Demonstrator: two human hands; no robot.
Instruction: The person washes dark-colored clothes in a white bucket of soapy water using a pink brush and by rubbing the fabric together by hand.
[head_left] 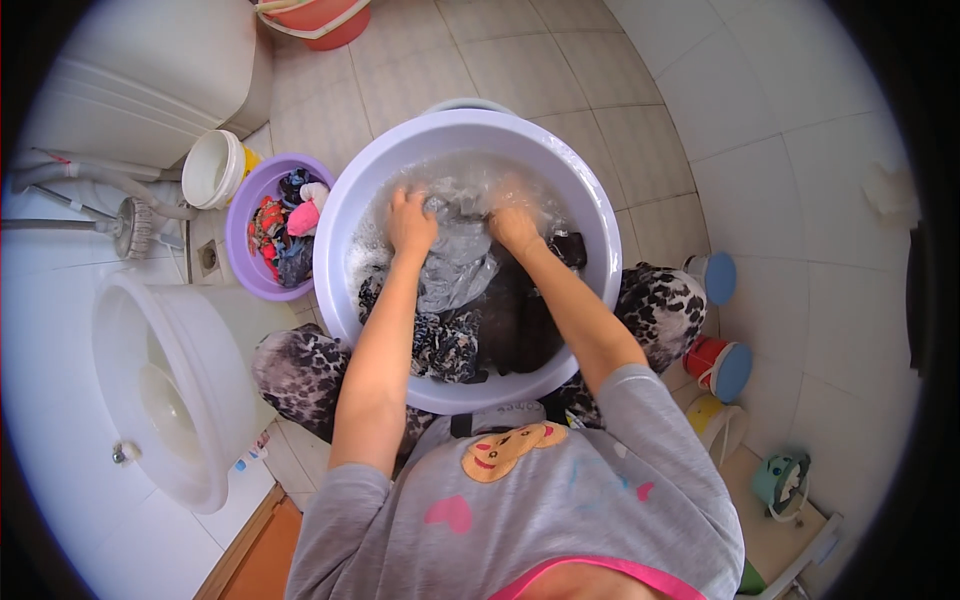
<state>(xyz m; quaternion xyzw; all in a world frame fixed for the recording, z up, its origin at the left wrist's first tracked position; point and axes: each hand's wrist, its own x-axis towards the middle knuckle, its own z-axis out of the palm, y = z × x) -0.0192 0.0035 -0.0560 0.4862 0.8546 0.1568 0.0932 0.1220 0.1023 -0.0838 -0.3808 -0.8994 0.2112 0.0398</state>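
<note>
Gray garment [460, 268] in the large basin [336, 230].
Left hand [411, 224], fingers bent, touches the garment; right hand [514, 227] is blurred; grip of both cannot be determined. Purple tub [238, 240] stands left of the basin.

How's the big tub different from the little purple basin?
The big tub is pale lilac; the purple basin is smaller and darker. The left hand and right hand reach into the big tub's cloudy water; the purple basin shows only cloths. Both are round and hold cloths.
</note>
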